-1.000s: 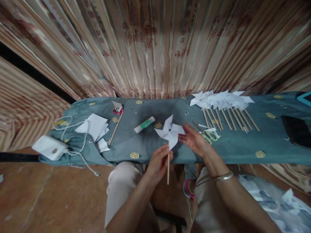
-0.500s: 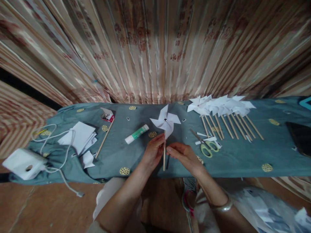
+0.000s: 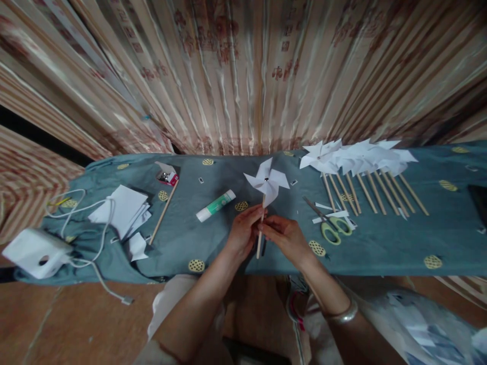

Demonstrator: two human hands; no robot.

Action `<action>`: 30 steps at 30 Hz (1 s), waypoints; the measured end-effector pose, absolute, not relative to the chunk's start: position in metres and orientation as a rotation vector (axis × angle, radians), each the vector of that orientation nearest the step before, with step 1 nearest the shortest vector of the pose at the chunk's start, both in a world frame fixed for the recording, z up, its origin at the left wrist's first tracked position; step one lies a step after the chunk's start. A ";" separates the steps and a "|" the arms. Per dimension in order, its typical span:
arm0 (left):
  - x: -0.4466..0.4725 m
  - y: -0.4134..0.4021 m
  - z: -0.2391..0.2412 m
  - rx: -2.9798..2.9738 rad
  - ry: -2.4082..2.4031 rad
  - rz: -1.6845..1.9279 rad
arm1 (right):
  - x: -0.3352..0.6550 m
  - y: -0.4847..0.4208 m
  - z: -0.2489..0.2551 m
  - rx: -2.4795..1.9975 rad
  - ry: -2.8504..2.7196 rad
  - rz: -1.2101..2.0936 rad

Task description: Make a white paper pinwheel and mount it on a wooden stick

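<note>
A white paper pinwheel [image 3: 267, 180] with a dark pin at its centre stands on a thin wooden stick in front of me. My left hand [image 3: 245, 229] is closed around that stick just under the blades. Lower on the same stick, the fingers of my right hand [image 3: 283, 234] pinch it from the right. The stick's bottom end pokes out below both hands. To the right of my right hand lie scissors [image 3: 330, 229] with green handles and a few white paper strips [image 3: 317, 219]. A green and white glue stick [image 3: 216, 206] rests left of the pinwheel.
Finished pinwheels [image 3: 357, 158] lie in an overlapping row at the back right. At the left are paper sheets [image 3: 120, 210], a small box of pins [image 3: 167, 175], a loose wooden stick [image 3: 163, 215] and a white device [image 3: 36, 253] with cables. A dark phone-like object [image 3: 479, 203] sits far right.
My right hand has closed in on the stick and now grips it beside my left hand. The pinwheel appears tilted slightly to the right. The camera view has shifted a little.
</note>
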State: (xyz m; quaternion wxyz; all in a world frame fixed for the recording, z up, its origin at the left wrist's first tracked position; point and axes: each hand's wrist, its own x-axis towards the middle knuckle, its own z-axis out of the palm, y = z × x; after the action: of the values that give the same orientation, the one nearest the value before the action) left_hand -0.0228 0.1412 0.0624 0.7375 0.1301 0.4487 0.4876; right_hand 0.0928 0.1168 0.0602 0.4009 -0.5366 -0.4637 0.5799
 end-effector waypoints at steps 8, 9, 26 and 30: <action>-0.026 0.137 0.061 0.369 0.975 1.099 | 0.093 0.119 0.061 -1.352 -1.192 1.484; -0.027 0.137 0.060 0.383 0.977 1.100 | 0.093 0.119 0.062 -1.349 -1.219 1.474; -0.029 0.134 0.061 0.397 1.010 0.991 | 0.153 0.164 0.075 -1.436 -1.024 0.890; -0.030 0.134 0.061 0.403 0.999 1.008 | 0.149 0.165 0.074 -1.439 -1.056 0.945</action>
State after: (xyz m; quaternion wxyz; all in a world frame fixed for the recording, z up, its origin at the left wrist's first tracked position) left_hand -0.0299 0.1344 0.0615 0.7402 0.1839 0.4552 0.4594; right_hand 0.1489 0.1650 0.0737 0.5320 -0.6032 -0.4428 0.3964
